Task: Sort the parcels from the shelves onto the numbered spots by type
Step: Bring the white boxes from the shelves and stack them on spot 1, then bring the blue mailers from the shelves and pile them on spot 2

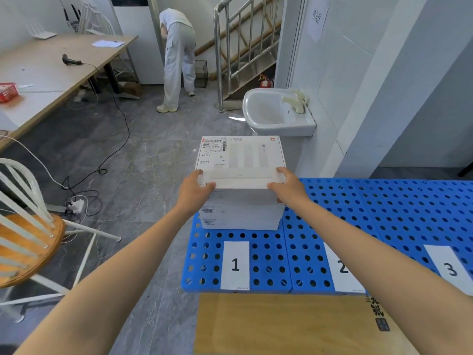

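White parcel [240, 160], shipping label up, sits squarely on the stack [242, 216] of like boxes at the back of the blue pallet [384, 213], behind the 1 label [235, 265]; matching type, I judge, explains that spot. Your left hand [195, 190] and right hand [288, 187] clasp its near corners, fingers curled over the top edge, probably so both hands can square it with the boxes beneath. The 2 label [343, 267] and 3 label [448, 269] mark neighbouring spots. A brown carton [281, 324] lies just before the pallet, contents unseen; likewise the red basket [7, 92] on the surface far left.
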